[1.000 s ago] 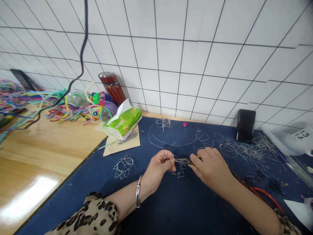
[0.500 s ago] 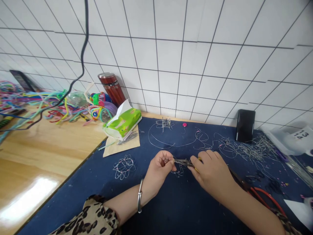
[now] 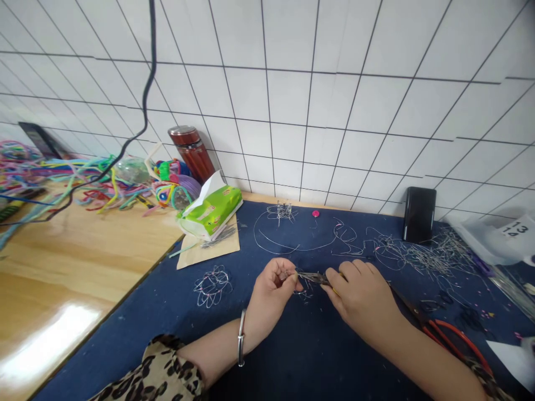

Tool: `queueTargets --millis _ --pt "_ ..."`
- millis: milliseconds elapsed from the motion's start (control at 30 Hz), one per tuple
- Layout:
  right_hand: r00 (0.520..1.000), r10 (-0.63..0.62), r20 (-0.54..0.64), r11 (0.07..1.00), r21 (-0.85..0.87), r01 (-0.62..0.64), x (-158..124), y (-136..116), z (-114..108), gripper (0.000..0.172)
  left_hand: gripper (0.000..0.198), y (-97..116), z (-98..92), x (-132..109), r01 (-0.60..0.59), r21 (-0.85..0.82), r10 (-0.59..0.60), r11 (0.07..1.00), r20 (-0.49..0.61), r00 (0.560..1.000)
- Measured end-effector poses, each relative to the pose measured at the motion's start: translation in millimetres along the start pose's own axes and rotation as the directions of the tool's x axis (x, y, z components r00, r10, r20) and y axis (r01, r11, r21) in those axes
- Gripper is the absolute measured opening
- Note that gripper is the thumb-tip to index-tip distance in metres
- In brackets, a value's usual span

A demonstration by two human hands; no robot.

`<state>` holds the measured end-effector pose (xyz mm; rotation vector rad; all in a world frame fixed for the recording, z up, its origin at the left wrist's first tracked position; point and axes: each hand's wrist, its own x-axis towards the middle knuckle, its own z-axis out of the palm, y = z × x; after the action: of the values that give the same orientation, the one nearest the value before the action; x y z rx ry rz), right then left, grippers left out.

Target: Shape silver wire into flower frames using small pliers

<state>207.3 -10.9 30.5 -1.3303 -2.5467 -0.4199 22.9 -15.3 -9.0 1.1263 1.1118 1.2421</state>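
My right hand (image 3: 361, 292) is closed around the handles of a pair of pliers (image 3: 314, 277), whose thin jaws point left. At the jaw tips, the fingers of my left hand (image 3: 276, 287) pinch a piece of thin wire; its exact shape is mostly hidden by the fingers. Loops of bent wire (image 3: 306, 292) show just below the jaws, between the two hands. Left of my left hand lies a flower-shaped wire piece (image 3: 213, 286) with small pink beads on the dark blue mat (image 3: 159, 328).
Behind my hands lie a wire frame (image 3: 285, 210), a pink round object (image 3: 315, 214) and tangled wires (image 3: 434, 256). A black phone (image 3: 419, 215) leans at the wall. Red-handled scissors (image 3: 455, 337) lie beside my right forearm. Tissues (image 3: 215, 211), a flask (image 3: 192, 153) and pipe cleaners (image 3: 112, 189) stand left.
Both hands stay almost in place, with the pliers still at the left fingertips. The whole view has shifted very slightly.
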Motion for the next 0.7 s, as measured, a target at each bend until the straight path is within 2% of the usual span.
queueTargets --millis 100,333,567,700 --pt "1.0 -0.018 -0.006 1.0 0.015 0.018 0 5 5 0.019 0.005 -1 -3.3 3 0.004 -0.016 -0.003 1.0 0.033 0.999" --pt "0.999 -0.046 -0.007 0.997 0.058 0.047 1 16 18 0.016 0.006 -3 -12.7 11 0.071 -0.152 -0.043 0.986 0.182 0.982" --pt "0.981 -0.16 -0.107 0.986 -0.073 0.152 1 20 23 0.022 0.006 -1 -15.3 12 0.11 -0.187 -0.068 0.976 0.215 0.974" --pt "0.988 -0.128 -0.086 0.992 -0.02 0.127 1 22 24 0.021 0.007 0 -16.5 13 0.12 -0.177 -0.076 0.977 0.239 0.968"
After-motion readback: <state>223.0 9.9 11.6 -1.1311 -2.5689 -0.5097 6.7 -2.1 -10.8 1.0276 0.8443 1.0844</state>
